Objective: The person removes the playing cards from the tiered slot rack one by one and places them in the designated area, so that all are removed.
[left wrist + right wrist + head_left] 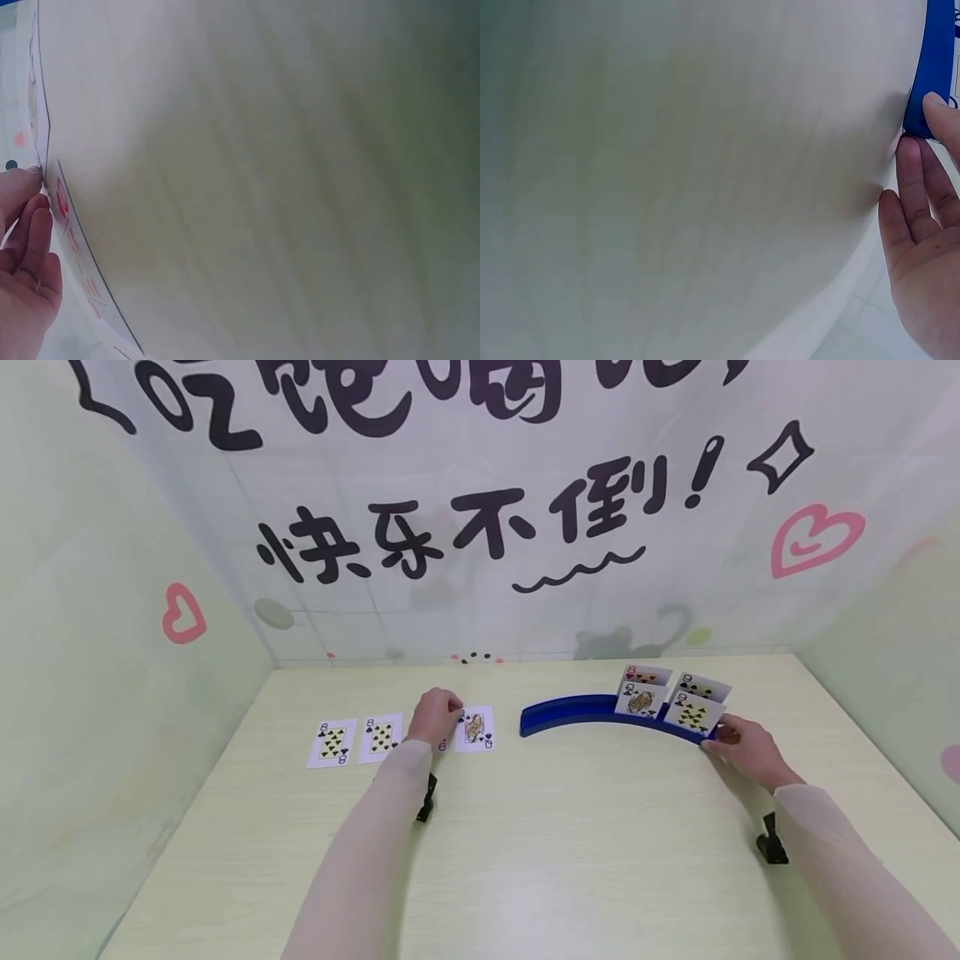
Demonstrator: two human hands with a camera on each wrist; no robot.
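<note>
My left hand [433, 717] pinches the left edge of a queen card [477, 731] between thumb and finger. In the left wrist view, that queen card [42, 97] looks raised at the pinched corner. Below the hand lies a card with red print [94, 281], mostly hidden in the head view. My right hand [746, 750] holds the right end of a curved blue card holder [570, 718], its thumb on the front wall. Standing in the holder are a queen [641, 702], a nine [693, 716], a red eight [647, 674] and another nine [705, 687].
Two black eights, one card [332, 743] at far left and another card [380, 739] beside it, lie face up on the pale wooden table [555, 843]. Behind the table hangs a printed cloth [450, 618]; side panels stand left and right. Black straps show at both wrists.
</note>
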